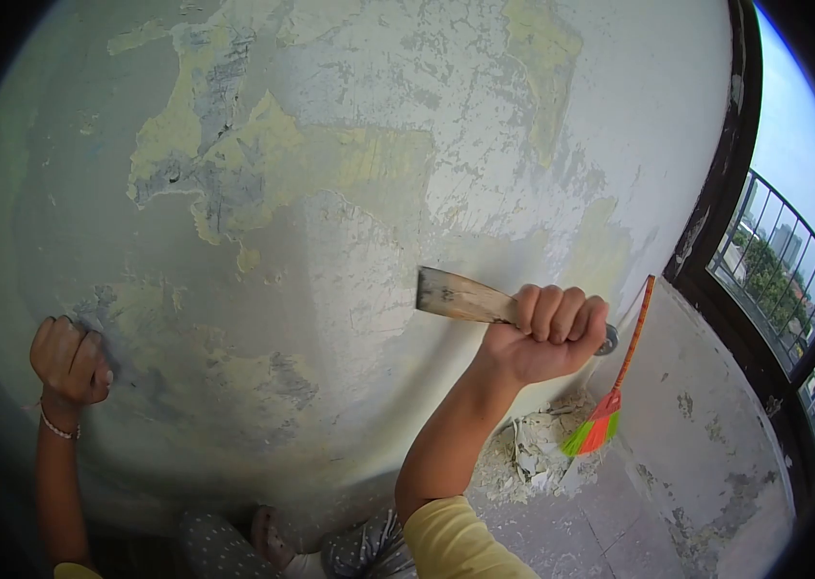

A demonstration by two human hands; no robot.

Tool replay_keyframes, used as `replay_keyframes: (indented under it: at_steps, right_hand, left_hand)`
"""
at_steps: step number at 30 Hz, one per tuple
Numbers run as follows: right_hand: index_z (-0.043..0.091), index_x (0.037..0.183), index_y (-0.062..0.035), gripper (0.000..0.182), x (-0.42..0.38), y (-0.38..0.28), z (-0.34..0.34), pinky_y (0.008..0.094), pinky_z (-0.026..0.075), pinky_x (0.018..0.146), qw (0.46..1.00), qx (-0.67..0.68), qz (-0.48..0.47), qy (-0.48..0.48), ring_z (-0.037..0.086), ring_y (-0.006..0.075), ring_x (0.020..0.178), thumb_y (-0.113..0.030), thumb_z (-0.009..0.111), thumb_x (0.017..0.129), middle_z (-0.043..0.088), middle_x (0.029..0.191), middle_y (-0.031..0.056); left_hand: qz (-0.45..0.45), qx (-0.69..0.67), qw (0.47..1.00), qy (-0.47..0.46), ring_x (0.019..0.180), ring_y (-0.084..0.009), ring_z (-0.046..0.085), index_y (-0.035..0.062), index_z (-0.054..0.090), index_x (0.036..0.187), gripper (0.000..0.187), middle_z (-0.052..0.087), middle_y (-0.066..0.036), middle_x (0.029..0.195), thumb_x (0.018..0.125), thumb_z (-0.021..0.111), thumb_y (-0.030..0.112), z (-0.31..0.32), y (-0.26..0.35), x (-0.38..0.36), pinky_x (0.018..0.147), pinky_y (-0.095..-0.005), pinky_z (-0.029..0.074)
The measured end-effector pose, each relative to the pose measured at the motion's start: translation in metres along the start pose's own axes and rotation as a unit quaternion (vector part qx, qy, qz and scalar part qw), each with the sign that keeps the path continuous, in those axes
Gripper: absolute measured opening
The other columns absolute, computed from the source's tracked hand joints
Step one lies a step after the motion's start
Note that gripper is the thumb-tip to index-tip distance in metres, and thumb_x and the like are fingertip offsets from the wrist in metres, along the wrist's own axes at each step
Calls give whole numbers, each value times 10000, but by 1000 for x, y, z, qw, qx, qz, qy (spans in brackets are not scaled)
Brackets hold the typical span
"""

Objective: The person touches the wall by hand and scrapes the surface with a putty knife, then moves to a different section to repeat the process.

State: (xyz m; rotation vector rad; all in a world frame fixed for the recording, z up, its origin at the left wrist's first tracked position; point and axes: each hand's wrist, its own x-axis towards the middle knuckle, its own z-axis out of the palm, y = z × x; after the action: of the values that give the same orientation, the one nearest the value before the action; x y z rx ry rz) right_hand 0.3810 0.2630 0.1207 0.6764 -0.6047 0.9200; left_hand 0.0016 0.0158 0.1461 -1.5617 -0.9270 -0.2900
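A scraper (pixel 461 295) with a broad, stained blade is in my right hand (pixel 557 333), whose fingers are wrapped round its handle. The dark butt of the handle sticks out behind the fist. Its flat blade edge points left, close to the wall (pixel 359 251), where the paint is patchy and peeled down to yellowish and grey layers. Far to the left, my left hand (pixel 70 362) is curled into a fist near a scuffed part of the wall, with nothing showing out of it. A beaded bracelet circles that wrist.
A small broom (pixel 596 425) with green and orange bristles leans in the corner by a heap of paint flakes (pixel 533 458). On the right is a dark-framed window (pixel 716 207) above a low, flaking wall (pixel 706 415). My legs (pixel 234 550) are folded below.
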Motion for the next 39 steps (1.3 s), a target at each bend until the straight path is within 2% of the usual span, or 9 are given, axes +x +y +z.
replay_keyframes:
  at_steps: [3,7,10,15,19,22,28,32,39]
  right_hand:
    - [259,612,-153,385,0,-5,-10,228,190,320,997,58,54,7,181,58,353,-189,377,977,256,462,-44]
    - [256,613,-152,391,9,-46,-3,236,184,322,990,130,-21,-51,201,60,363,-203,358,987,267,473,-42]
    - [263,628,-150,376,5,-12,9,231,196,323,998,-50,-28,-12,198,65,367,-203,349,991,271,476,-38]
    - [273,637,-152,375,17,-31,14,229,197,323,996,28,26,-79,200,65,369,-207,349,1000,265,478,-39]
    - [268,633,-152,380,27,-49,11,229,189,323,994,68,-49,-76,187,67,367,-214,371,993,259,475,-37]
    - [238,618,-151,391,17,-10,19,236,183,319,996,-87,12,-25,161,72,366,-190,387,977,236,466,-27]
    - [256,602,-164,405,30,-48,8,229,183,315,996,75,-9,-38,146,60,357,-203,367,990,229,450,-46]
    - [250,606,-158,409,16,-5,21,229,161,311,993,-109,7,46,152,59,359,-219,407,979,225,458,-49]
    - [251,598,-165,408,36,-56,10,232,174,323,997,69,4,-45,165,63,363,-217,402,974,224,460,-50]
  left_hand:
    - [4,-2,1000,1,505,-249,424,-22,529,728,421,419,-107,606,954,379,300,0,1,-2,464,-353,319]
    - [6,2,1000,-3,502,-247,419,-20,525,727,401,414,-105,602,945,386,286,0,-1,-2,463,-352,315]
    - [11,3,1000,8,498,-247,416,-19,525,722,378,409,-105,596,930,397,270,0,-1,1,462,-351,311]
    - [10,4,1000,-3,495,-244,416,-20,525,723,386,408,-105,592,935,391,273,0,-1,0,459,-348,309]
    - [8,6,1000,5,491,-240,411,-24,524,728,398,406,-103,592,943,384,279,0,-1,0,456,-347,305]
    - [13,10,1000,11,490,-238,410,-23,525,723,399,407,-100,592,943,386,280,0,0,3,454,-346,305]
    - [9,9,1000,0,489,-234,410,-13,527,718,409,409,-98,590,950,374,288,-1,0,2,454,-338,303]
    - [4,0,1000,-5,484,-231,404,-8,526,712,414,402,-95,586,951,370,291,-1,-1,2,452,-337,297]
    - [5,4,1000,1,480,-229,401,-6,523,704,410,402,-92,585,945,377,292,0,-1,2,451,-339,294]
